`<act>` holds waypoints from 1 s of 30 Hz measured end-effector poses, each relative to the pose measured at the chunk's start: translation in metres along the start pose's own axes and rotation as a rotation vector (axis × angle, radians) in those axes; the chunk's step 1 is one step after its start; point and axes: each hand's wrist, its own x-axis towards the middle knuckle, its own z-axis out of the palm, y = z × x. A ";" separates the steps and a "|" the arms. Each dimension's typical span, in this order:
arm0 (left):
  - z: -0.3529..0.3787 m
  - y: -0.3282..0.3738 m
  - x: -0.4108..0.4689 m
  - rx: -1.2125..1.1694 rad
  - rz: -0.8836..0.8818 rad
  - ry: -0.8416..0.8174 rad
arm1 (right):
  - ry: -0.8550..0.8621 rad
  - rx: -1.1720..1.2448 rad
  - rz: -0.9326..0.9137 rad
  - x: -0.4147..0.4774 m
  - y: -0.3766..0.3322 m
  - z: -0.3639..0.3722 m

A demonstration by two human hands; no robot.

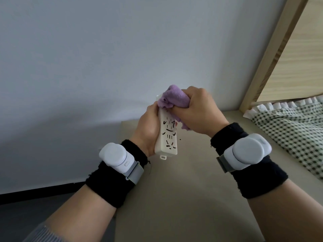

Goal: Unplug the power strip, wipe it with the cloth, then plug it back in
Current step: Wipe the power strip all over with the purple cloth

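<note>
On my feed, the left hand (148, 126) curls its fingers round the white power strip (168, 137), holding it nearly upright in the air over the beige tabletop (174, 198), sockets facing the camera. The right hand (199, 112) is clenched on a bunched purple cloth (173, 99) pressed against the strip's upper end (that end is hidden under the fabric). Green-checked bedding (288, 130) lies off to the right.
</note>
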 end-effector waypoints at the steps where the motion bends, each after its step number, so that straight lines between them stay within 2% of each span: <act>1: 0.000 0.000 -0.001 0.005 0.002 -0.017 | -0.019 0.012 0.013 -0.001 0.000 -0.001; 5: -0.002 0.000 -0.005 -0.013 0.001 -0.107 | -0.199 0.061 0.040 -0.002 0.002 -0.012; 9: 0.005 0.001 -0.002 -0.035 -0.003 -0.115 | 0.015 0.009 0.005 -0.001 0.002 -0.006; 14: -0.010 -0.001 -0.001 0.017 -0.123 0.005 | 0.103 0.396 0.156 0.001 0.009 -0.017; 16: -0.013 0.001 0.000 0.035 -0.126 0.011 | 0.134 0.451 0.177 0.005 0.010 -0.025; 18: -0.011 0.000 0.000 0.033 -0.120 -0.009 | 0.088 0.459 0.159 0.005 0.010 -0.027; 21: -0.004 -0.001 -0.001 0.003 -0.071 -0.051 | 0.024 0.318 0.065 0.002 0.009 -0.021; 24: 0.002 0.001 -0.006 -0.059 0.004 -0.136 | -0.139 0.134 -0.032 -0.001 0.006 -0.017; 26: 0.002 0.002 -0.007 -0.078 0.008 -0.134 | -0.199 0.031 -0.068 -0.001 0.003 -0.017; 28: 0.001 0.003 -0.006 -0.051 0.000 -0.128 | -0.134 0.016 -0.065 0.000 0.003 -0.014; 30: -0.002 0.000 -0.003 0.017 -0.039 -0.081 | 0.020 -0.038 -0.034 0.002 0.007 -0.011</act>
